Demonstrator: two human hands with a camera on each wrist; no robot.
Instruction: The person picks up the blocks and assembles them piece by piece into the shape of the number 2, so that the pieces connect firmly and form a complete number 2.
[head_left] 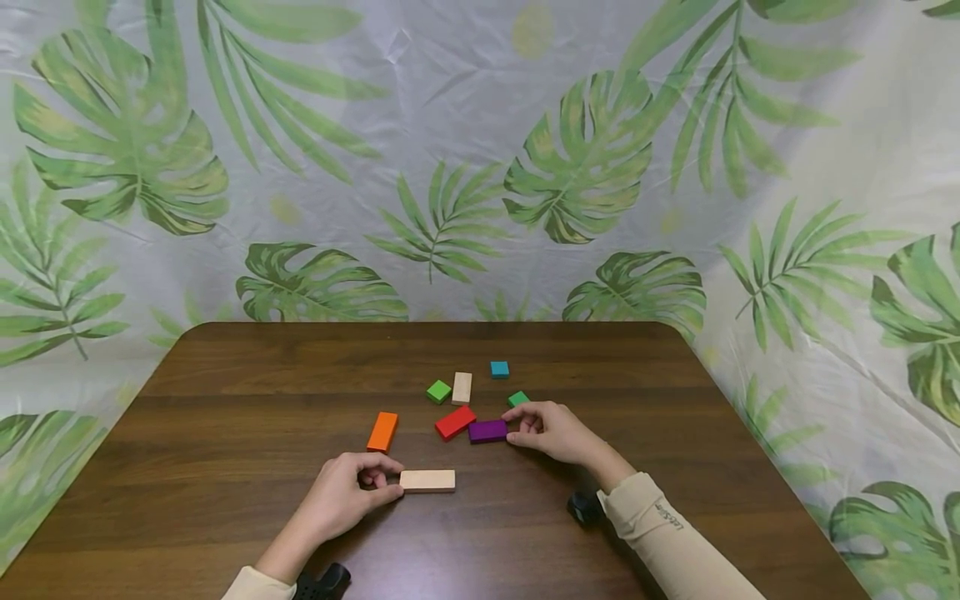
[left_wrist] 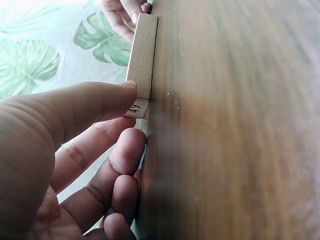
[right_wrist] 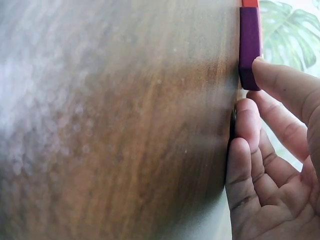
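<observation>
A plain wooden block (head_left: 427,481) lies flat near the front of the table, with its long side running left to right. My left hand (head_left: 347,497) pinches its left end between thumb and fingers; in the left wrist view the end of the wooden block (left_wrist: 142,60) carries a printed number. Farther back, my right hand (head_left: 553,432) pinches the right end of a purple block (head_left: 488,431). The left end of that purple block (right_wrist: 250,45) is close to a red block (head_left: 455,423); whether they touch I cannot tell.
An orange block (head_left: 383,432) lies beyond my left hand. Behind the red block are a light green block (head_left: 439,392), a second plain wooden block (head_left: 462,388) and a blue block (head_left: 499,369). A darker green block (head_left: 518,400) sits just beyond my right fingers. All rest on the brown table (head_left: 247,400).
</observation>
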